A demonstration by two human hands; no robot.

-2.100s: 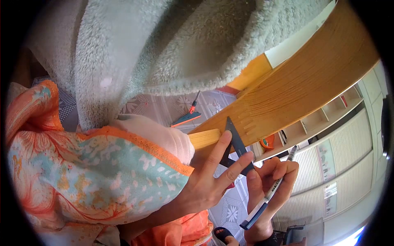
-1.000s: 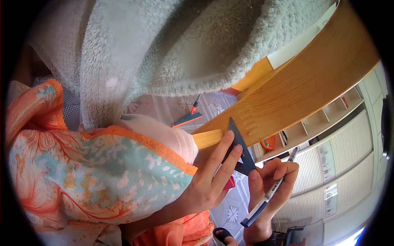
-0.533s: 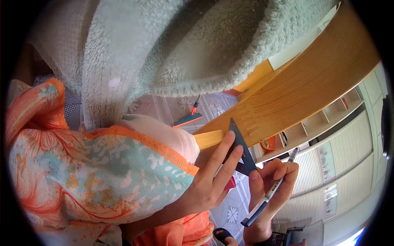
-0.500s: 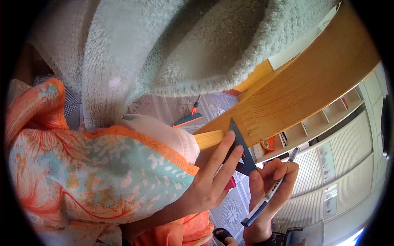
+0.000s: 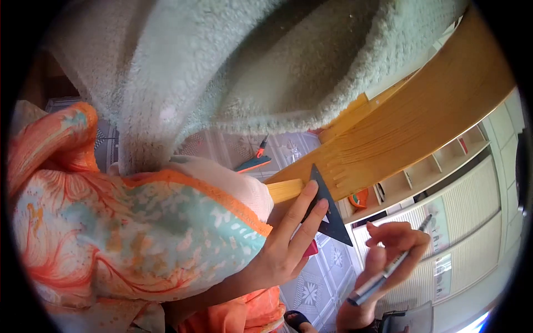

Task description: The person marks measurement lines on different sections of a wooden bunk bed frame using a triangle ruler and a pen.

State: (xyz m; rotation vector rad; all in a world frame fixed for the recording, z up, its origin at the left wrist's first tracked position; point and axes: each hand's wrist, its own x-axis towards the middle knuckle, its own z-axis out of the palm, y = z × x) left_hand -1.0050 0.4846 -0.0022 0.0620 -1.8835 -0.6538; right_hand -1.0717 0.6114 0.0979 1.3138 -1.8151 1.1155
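My left hand [image 5: 288, 236] holds a black set square [image 5: 335, 225], two fingers laid over its face. The square's upper corner lies against a curved wooden piece [image 5: 388, 141], beside a narrow wooden strip [image 5: 285, 190]. Part of a red object [image 5: 312, 248] shows behind my left fingers; its kind is hidden. To the right, apart from the square, my right hand [image 5: 391, 255] is closed round a white and dark pen [image 5: 391, 270], which slants up to the right. Patterned orange and green cloth [image 5: 150, 233] covers much of my left arm.
Thick pale fluffy fabric [image 5: 183, 66] fills the top. On the patterned tiled floor [image 5: 311, 288] lies a dark broom or mop head [image 5: 255, 163] with orange trim. Shelves [image 5: 427, 171] and ribbed white cabinet doors [image 5: 472, 205] stand to the right. A sandalled foot [image 5: 297, 321] shows below.
My right hand has moved right with the pen, away from the set square's lower corner. My left hand and the square stay nearly in place.
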